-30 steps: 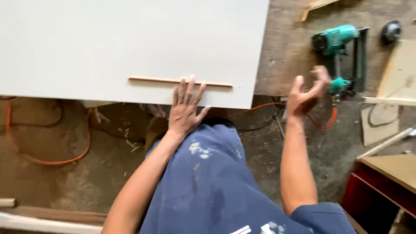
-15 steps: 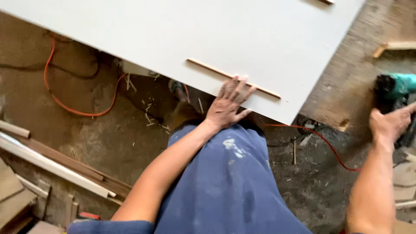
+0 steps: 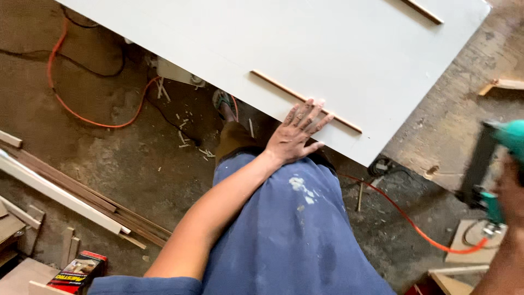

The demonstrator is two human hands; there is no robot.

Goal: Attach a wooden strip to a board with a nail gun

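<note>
Dusty concrete floor (image 3: 136, 164) littered with wood offcuts, orange cable (image 3: 82, 117) looping across. Nearest, blue paint-flecked trousers (image 3: 295, 235). Left hand (image 3: 297, 134) flat, fingers spread wide, pressing on near edge of white panel (image 3: 284, 43), fingertips touching thin wooden strip (image 3: 305, 101) lying along that edge. Right hand (image 3: 513, 191) (mostly cut off at frame's right side) gripping teal nail gun (image 3: 494, 164) beyond panel's right corner, well apart from strip. Second strip (image 3: 423, 11) at panel's far edge.

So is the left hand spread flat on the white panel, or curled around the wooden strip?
Spread flat: the left hand lies palm-down on the white panel, fingertips splayed across the thin wooden strip.
</note>
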